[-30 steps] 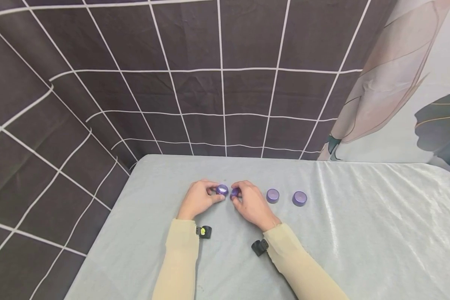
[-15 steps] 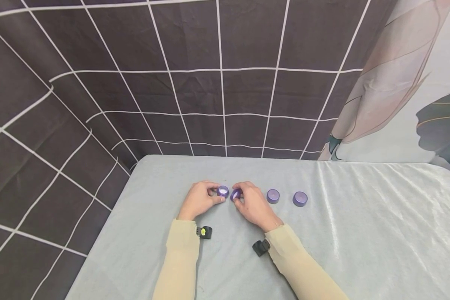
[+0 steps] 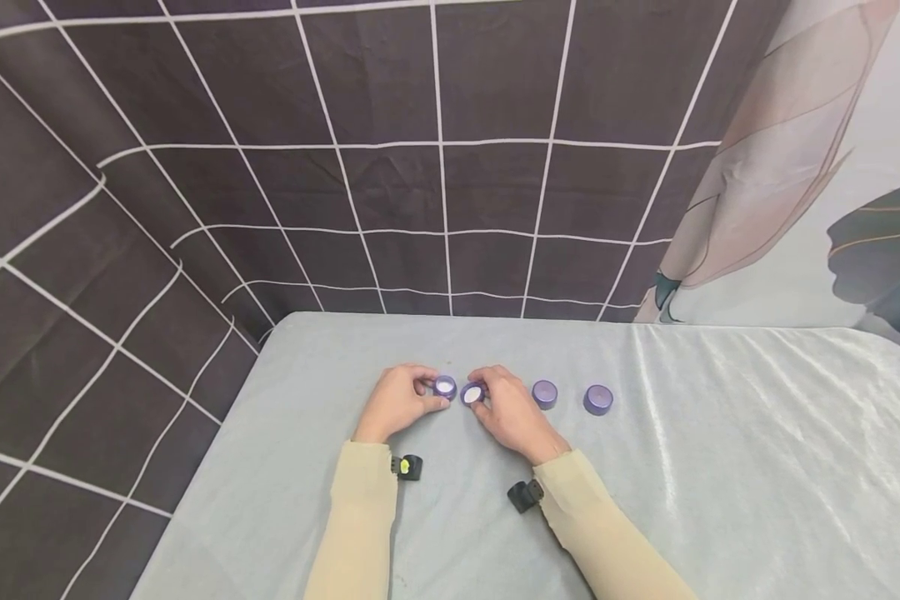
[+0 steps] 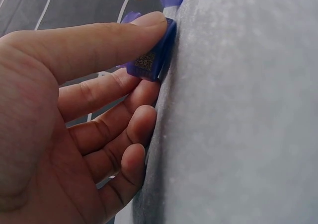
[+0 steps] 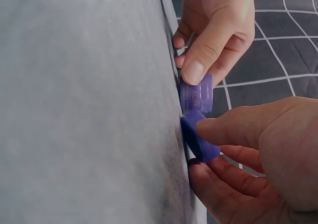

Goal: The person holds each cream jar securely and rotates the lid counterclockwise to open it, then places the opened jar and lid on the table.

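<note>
My left hand [image 3: 397, 405] pinches a small purple jar [image 3: 444, 386] between thumb and fingers, down at the cloth. White shows in its round top, and a printed code is on its side [image 4: 145, 61] in the left wrist view. Just right of it, my right hand [image 3: 512, 410] grips the jar's purple lid [image 3: 472, 395], tipped so its white inner face shows from above. In the right wrist view the slanted lid [image 5: 195, 134] is right at the threaded jar [image 5: 196, 96].
Two more small round purple jars, one nearer [image 3: 545, 395] and one farther right [image 3: 598, 400], stand on the pale grey cloth-covered table [image 3: 750, 467]. A dark curtain with white grid lines [image 3: 390, 192] hangs behind and along the left side.
The lid has come away from over the jar's side and turned, its white inner face now showing upward. The jar's white top now shows. The left hand stays nearly in place.
</note>
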Available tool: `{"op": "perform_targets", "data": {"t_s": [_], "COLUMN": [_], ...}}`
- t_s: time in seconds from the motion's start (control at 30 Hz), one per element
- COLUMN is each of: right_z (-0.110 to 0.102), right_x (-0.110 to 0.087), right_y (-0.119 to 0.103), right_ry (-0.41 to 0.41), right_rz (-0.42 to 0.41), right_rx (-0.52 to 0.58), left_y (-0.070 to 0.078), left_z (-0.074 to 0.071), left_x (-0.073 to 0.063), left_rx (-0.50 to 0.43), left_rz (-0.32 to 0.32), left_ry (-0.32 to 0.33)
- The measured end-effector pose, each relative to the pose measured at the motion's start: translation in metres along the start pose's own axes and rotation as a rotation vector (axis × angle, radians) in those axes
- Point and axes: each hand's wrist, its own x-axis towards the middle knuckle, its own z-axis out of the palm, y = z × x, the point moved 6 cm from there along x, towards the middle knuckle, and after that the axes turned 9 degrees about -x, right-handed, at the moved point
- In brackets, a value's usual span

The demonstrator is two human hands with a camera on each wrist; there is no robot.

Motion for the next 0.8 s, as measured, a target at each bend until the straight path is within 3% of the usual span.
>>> {"op": "perform_targets", "data": {"t_s": [0.8], "right_z": [0.0015], "right_x": [0.0003], "right_y": [0.0062], "right_ry": [-0.031], "right_rz": [0.016], "right_rx": [0.01], "left_y": [-0.0006], "left_z": [0.0007], "left_x": [-0.0003], "left_rx": [-0.022], "left_rz": [-0.018], "left_ry": [-0.011]}}
